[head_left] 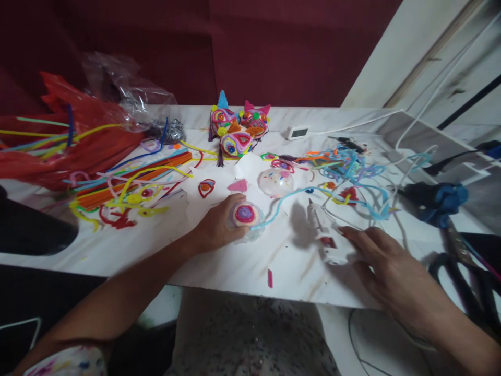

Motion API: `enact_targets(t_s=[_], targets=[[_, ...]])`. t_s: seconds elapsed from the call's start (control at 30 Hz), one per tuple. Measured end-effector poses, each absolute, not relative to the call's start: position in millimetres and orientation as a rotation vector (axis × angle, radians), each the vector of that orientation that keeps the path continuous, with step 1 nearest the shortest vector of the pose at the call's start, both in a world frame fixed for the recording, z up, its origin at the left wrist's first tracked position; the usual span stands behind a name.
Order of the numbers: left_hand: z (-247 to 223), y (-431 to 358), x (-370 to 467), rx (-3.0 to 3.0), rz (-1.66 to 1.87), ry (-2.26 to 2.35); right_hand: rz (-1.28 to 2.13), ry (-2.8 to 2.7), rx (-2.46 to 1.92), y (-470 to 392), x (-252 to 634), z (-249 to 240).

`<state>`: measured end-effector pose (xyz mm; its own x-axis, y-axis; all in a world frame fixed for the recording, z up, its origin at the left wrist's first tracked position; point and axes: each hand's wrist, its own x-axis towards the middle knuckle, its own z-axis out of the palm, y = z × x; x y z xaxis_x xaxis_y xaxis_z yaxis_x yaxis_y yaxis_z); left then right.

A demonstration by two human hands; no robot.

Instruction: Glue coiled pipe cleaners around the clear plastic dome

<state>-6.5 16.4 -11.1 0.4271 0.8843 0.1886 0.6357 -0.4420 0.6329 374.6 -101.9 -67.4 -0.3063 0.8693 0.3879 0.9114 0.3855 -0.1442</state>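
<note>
My left hand (pixel 221 224) is closed around a clear plastic ball (pixel 250 235) near the middle of the table. On its face sits a coiled pipe-cleaner disc (pixel 245 213) in purple, red and pale rings. From the ball a light blue pipe cleaner (pixel 279 203) trails to the right. My right hand (pixel 381 266) grips a white glue gun (pixel 324 235), its nozzle pointing away from me. Just beyond the left hand lie a pink felt piece (pixel 237 185) and a second clear ball (pixel 276 181) with coloured bits on it.
Three decorated animal-like heads (pixel 237 125) stand at the back. Pipe cleaners lie in a bundle (pixel 133 177) at left beside a red bag (pixel 97 141), and in a blue tangle (pixel 344 164) at right. Black-handled scissors (pixel 457 271) rest at far right; a white digital display (pixel 298 132) stands behind.
</note>
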Motion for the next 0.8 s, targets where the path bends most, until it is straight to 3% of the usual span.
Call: enact_targets(t_s=[0.17, 0.8], targets=[[-8.3, 15.8, -4.2, 2.196, 0.703, 1.292, 0.219, -2.142, -1.537, -136.3, 367.9, -44.3], [-7.3, 14.9, -4.3, 2.195, 0.698, 1.266, 0.563, -2.009, -1.236, -137.1, 281.4, -43.9]])
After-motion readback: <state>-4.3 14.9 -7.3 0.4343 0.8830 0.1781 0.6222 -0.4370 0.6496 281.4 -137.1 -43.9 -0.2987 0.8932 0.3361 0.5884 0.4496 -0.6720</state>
